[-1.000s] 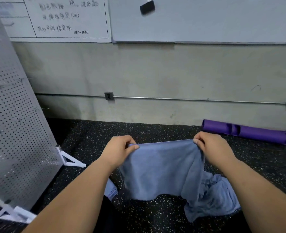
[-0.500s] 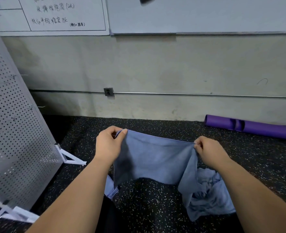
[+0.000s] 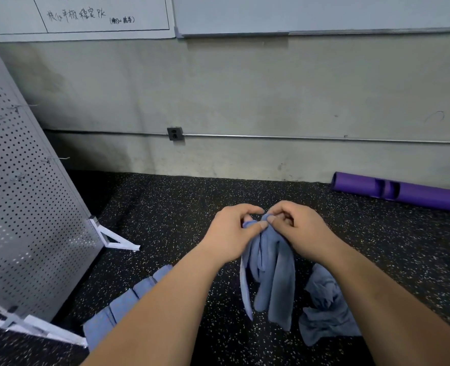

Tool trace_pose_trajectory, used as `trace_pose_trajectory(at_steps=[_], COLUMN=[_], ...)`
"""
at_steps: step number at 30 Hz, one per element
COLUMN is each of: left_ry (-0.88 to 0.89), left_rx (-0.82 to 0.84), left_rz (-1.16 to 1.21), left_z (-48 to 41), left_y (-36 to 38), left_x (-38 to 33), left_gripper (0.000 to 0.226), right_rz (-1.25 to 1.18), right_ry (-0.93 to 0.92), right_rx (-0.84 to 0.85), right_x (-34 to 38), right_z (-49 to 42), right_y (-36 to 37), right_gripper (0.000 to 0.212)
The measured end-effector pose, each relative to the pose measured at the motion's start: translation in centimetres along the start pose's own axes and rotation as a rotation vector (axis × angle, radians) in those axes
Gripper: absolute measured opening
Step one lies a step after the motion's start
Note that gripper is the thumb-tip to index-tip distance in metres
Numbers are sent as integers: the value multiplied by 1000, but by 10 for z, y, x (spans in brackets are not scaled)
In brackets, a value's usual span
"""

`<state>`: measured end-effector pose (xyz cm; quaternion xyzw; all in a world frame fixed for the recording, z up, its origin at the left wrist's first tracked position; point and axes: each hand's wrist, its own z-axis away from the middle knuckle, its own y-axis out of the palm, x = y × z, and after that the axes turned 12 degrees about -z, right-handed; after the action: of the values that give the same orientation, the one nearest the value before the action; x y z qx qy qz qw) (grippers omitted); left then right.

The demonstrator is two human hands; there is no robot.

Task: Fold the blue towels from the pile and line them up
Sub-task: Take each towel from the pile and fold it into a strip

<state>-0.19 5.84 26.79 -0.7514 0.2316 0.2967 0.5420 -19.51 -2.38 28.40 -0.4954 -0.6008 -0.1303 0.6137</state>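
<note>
A blue towel (image 3: 270, 273) hangs doubled in the air over the dark speckled floor. My left hand (image 3: 231, 233) and my right hand (image 3: 297, 228) meet at its top, each pinching a corner, fingertips almost touching. Below my right forearm lies the crumpled pile of blue towels (image 3: 324, 307). A row of folded blue towels (image 3: 128, 302) lies on the floor under my left forearm, partly hidden by it.
A perforated white panel (image 3: 20, 207) on white feet stands tilted at the left. A purple roll (image 3: 403, 191) lies against the grey wall at the back right. The speckled rubber floor (image 3: 165, 212) stretches to the wall.
My hands have come together, bringing the two top corners of the spread towel to one point. The towel now hangs folded in half. The view has tipped down.
</note>
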Motion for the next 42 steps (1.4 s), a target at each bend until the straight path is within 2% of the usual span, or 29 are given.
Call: trace_pose_trajectory(at_steps=[4,12,18,22,26,28,31,33,38,42], left_ry=[1,-89,-252,-253,-90,-35,-47,-92,-246,-328], left_rx=[11,-123,-290,-178,-20,25,14,7,-97,-143], left_rz=[-48,19,-15,-138,-165,-196,-223,-196,-88,-101], left_z=[-4,-14,-19,-17,-13,-11,-12,-13,-17,-18], left_y=[7,10,-2,-1,6,11,17,17,4,-7], left_x=[-1,-3,4,10,3,-2,-3,-1,9,19], left_gripper=[2,10,12,3,35,32,7,13,10,14], right_rz=[8,212,260,184,154,144,125,114,225,255], right_ry=[-24,89,133,50,-62,-86,-82,-57,74,94], right_rx=[-13,27,-55,-98,-31,15,45,45,57,-10], right_x=[-2,-15,-25,-27,-16,-10,-5,-5,-20,-27], right_z=[-1,-7,-11,-12,-11,-11,-11,-10,-9,-7], right_y=[-3,-12,-35,-38,-26,-20,-12,-12,-29,-43], right_gripper=[11,11,17,10,11,14,10,9,7,5])
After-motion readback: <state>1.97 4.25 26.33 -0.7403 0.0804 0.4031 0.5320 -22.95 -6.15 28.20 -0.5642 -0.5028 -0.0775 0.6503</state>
